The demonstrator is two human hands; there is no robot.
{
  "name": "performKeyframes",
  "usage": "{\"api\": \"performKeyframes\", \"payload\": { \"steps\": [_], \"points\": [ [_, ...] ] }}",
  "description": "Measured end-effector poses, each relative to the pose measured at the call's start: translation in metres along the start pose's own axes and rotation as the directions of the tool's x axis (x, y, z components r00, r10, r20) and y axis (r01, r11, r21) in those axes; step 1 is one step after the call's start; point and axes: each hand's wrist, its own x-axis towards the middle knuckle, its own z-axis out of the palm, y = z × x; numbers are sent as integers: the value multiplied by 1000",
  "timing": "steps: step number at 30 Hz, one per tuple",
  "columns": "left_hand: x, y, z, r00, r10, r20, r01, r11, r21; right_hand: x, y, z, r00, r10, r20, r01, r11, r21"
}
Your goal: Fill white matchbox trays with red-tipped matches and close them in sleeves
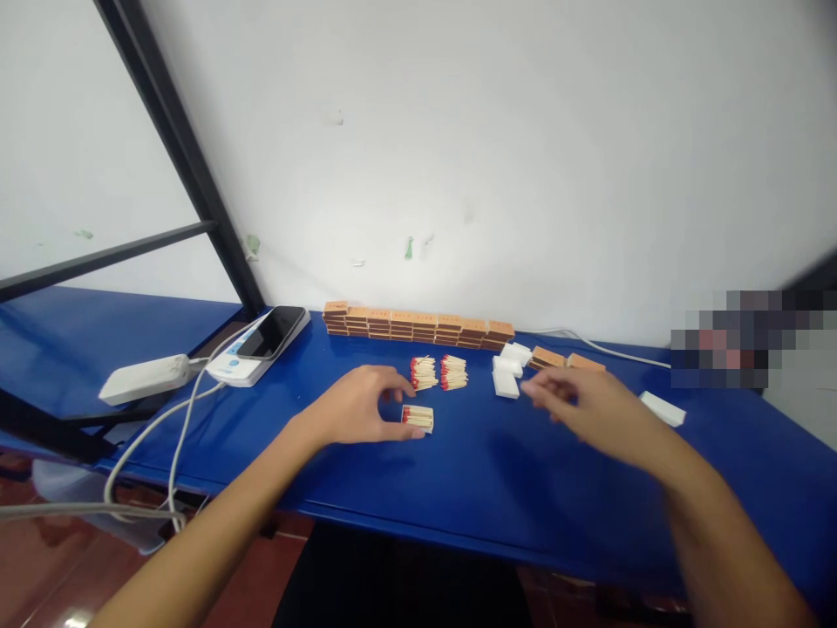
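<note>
My left hand [363,403] rests on the blue table [458,480], fingers curled round a small open tray of red-tipped matches [418,419], thumb and forefinger on its edges. Two loose bundles of matches [439,372] lie just behind it. My right hand [581,403] hovers above the table to the right, blurred by motion, fingers loosely stretched toward several white inner trays [508,373]. Nothing shows in that hand. Two brown matchbox sleeves [562,358] lie beyond it.
A long row of stacked brown matchboxes [418,325] stands along the white wall. A phone [271,333] lies on a white device at the left, with a white adapter [145,377] and cables. Another white tray [662,407] lies far right.
</note>
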Motion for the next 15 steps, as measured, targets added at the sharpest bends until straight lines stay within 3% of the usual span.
{"api": "performKeyframes", "payload": {
  "steps": [3,7,9,12,15],
  "points": [
    [28,-10,-1,994,34,100,-46,992,122,66,19,-7,975,219,-22,-219,951,-220],
    [40,-18,-6,968,34,248,-68,989,130,97,55,-11,922,337,-192,-382,871,-307],
    [44,-21,-8,953,42,301,-78,991,107,95,79,-12,921,303,-245,-372,871,-320],
    [48,-25,-10,940,31,339,-64,994,87,88,111,-12,979,169,-115,-200,916,-349],
    [47,-28,-11,943,12,331,-43,995,86,86,125,-9,982,176,-73,-191,886,-422]
  ]
}}
